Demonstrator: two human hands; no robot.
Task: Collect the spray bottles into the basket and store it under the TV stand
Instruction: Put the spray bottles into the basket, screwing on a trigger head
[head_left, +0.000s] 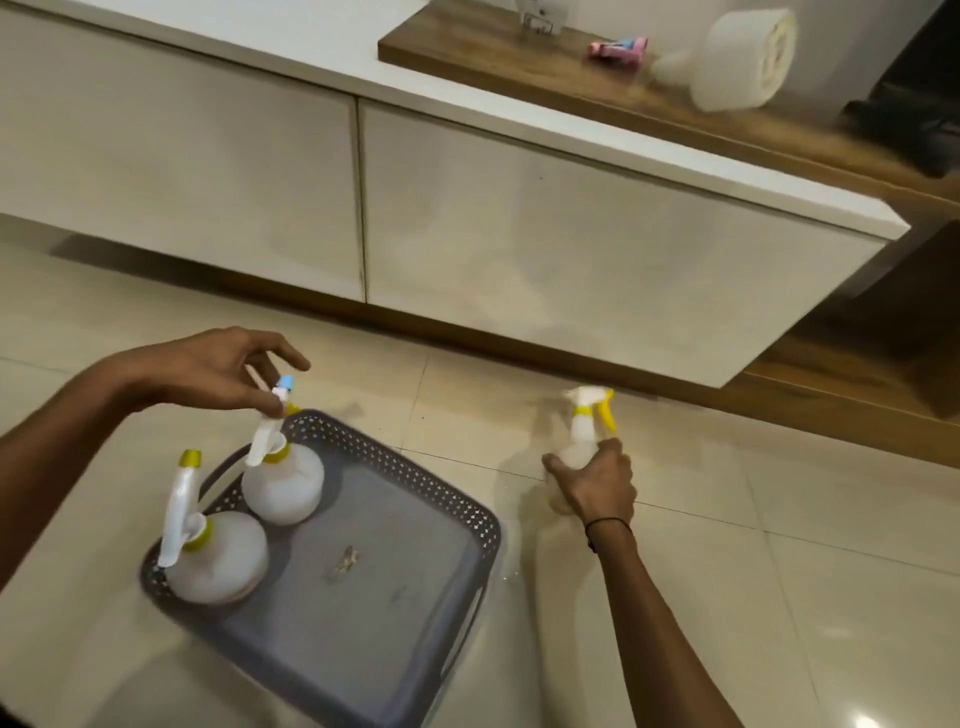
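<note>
Grey basket (457, 499) on floor (779, 597), two spray bottles (283, 483) inside at left. Left hand (208, 371) fingers pinching far bottle's nozzle; right hand (597, 486) fingers clamped on third bottle (584, 431), right of basket. TV stand (519, 234) far, white roll (743, 60) on top.

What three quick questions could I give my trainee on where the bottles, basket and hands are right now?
1. True or false: two spray bottles stand in the grey basket.
2. Which hand grips a bottle that is outside the basket? A. left B. right C. neither
3. Fill in: the left hand pinches the spray head of the bottle with the ____ nozzle tip.

Key
1. True: the yellow-capped bottle and the blue-tipped bottle both stand in it, along its left side.
2. B: the right hand grips the third bottle over the floor tiles, to the right of the basket.
3. blue
</note>
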